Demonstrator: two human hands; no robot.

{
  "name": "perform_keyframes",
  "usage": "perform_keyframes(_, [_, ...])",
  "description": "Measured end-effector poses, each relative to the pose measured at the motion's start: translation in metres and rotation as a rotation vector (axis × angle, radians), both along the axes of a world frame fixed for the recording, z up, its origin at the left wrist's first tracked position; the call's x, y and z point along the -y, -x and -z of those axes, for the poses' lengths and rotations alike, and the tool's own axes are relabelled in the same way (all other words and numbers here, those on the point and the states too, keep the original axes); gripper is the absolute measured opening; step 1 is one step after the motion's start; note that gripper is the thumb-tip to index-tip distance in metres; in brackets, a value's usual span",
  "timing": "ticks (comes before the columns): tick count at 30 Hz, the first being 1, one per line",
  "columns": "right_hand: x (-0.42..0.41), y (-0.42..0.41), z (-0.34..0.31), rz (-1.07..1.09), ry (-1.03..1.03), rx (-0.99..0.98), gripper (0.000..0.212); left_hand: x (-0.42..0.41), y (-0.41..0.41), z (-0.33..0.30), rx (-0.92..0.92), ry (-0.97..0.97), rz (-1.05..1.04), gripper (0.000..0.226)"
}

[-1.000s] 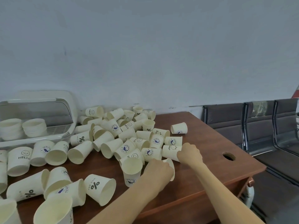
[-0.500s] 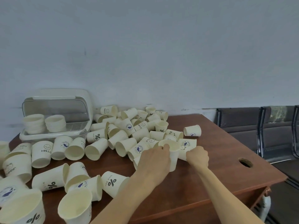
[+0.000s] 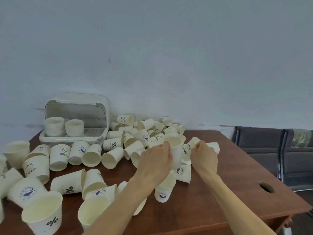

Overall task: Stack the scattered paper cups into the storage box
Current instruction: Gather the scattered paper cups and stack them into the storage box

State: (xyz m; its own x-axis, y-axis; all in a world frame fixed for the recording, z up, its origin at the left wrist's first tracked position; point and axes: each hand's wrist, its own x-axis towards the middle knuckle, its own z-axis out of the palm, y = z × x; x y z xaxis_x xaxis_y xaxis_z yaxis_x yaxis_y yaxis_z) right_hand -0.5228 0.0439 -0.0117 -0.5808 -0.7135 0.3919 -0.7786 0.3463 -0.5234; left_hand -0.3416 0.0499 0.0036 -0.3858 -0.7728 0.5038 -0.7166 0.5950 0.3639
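Note:
Many cream paper cups lie scattered over a brown wooden table, most on their sides. My left hand grips an upright stack of nested cups near the middle of the table. My right hand holds a single cup just right of that stack, its fingers curled round it. The white storage box stands open at the back left with two short stacks of cups inside.
A round cable hole sits near the table's right edge. Dark waiting-room chairs stand to the right of the table. A pale wall rises behind. More cups crowd the front left corner.
Both hands have lifted and moved toward the back of the table. The left hand's stack now stands higher, and the right hand has picked a cup out of the pile.

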Motion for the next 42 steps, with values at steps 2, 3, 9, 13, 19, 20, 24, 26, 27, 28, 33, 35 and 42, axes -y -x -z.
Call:
perform_keyframes(2, [0.006, -0.017, -0.008, -0.075, 0.007, -0.073, 0.012, 0.005, -0.014, -0.005, -0.013, 0.015, -0.03, 0.022])
perform_keyframes(3, [0.009, -0.025, -0.012, -0.102, 0.004, -0.105, 0.012, 0.008, -0.022, -0.007, -0.015, 0.025, -0.049, 0.022])
perform_keyframes(9, [0.031, -0.083, -0.027, -0.23, 0.029, -0.204, 0.015, 0.02, -0.075, -0.019, -0.037, 0.011, -0.162, 0.022])
perform_keyframes(13, [0.045, -0.122, -0.029, -0.328, 0.056, -0.222, 0.016, 0.03, -0.112, -0.021, -0.046, 0.032, -0.244, 0.021])
perform_keyframes(19, [0.072, -0.179, -0.028, -0.509, 0.092, -0.224, 0.016, 0.041, -0.165, -0.016, -0.058, 0.026, -0.412, 0.025])
perform_keyframes(20, [0.077, -0.189, -0.028, -0.536, 0.099, -0.217, 0.015, 0.043, -0.174, -0.015, -0.066, 0.024, -0.437, 0.025])
perform_keyframes(24, [0.108, -0.231, -0.028, -0.632, 0.099, -0.197, 0.015, 0.05, -0.209, -0.005, -0.073, 0.016, -0.536, 0.027])
perform_keyframes(26, [0.127, -0.251, -0.028, -0.665, 0.085, -0.185, 0.015, 0.054, -0.226, 0.0, -0.065, 0.001, -0.563, 0.027])
perform_keyframes(27, [0.135, -0.262, -0.029, -0.676, 0.083, -0.173, 0.015, 0.056, -0.234, 0.002, -0.058, -0.005, -0.575, 0.027])
perform_keyframes(28, [0.144, -0.271, -0.03, -0.686, 0.085, -0.164, 0.015, 0.058, -0.241, 0.003, -0.049, -0.013, -0.591, 0.028])
perform_keyframes(33, [0.188, -0.312, -0.034, -0.699, 0.085, -0.189, 0.015, 0.074, -0.266, 0.009, -0.029, -0.054, -0.634, 0.026])
perform_keyframes(35, [0.205, -0.325, -0.036, -0.708, 0.102, -0.177, 0.014, 0.081, -0.272, 0.013, -0.032, -0.07, -0.641, 0.024])
perform_keyframes(42, [0.248, -0.348, -0.018, -0.783, -0.008, -0.303, 0.018, 0.1, -0.29, 0.015, -0.056, -0.081, -0.655, 0.023])
